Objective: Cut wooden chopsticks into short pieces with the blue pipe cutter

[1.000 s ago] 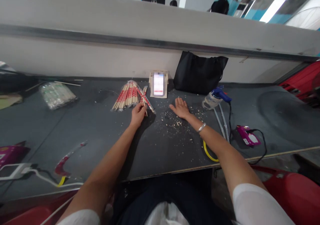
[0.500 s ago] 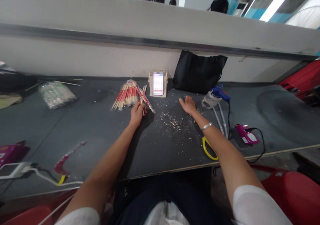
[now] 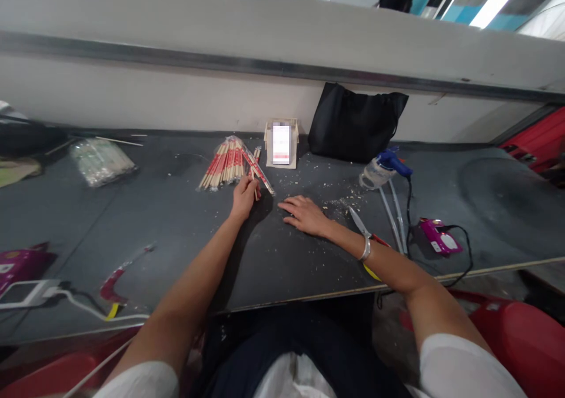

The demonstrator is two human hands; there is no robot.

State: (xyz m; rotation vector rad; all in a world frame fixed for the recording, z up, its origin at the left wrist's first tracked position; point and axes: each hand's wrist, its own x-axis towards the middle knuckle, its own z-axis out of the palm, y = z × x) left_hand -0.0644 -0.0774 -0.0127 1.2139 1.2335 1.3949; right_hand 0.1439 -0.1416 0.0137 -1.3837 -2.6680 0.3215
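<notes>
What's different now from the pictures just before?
The right hand moved left and closer to the person. The scissors, mostly hidden under that arm before, now show their blade. Nothing was visibly picked up or let go. The left hand still holds thin wooden sticks, and the phone and black bag stayed put.
</notes>
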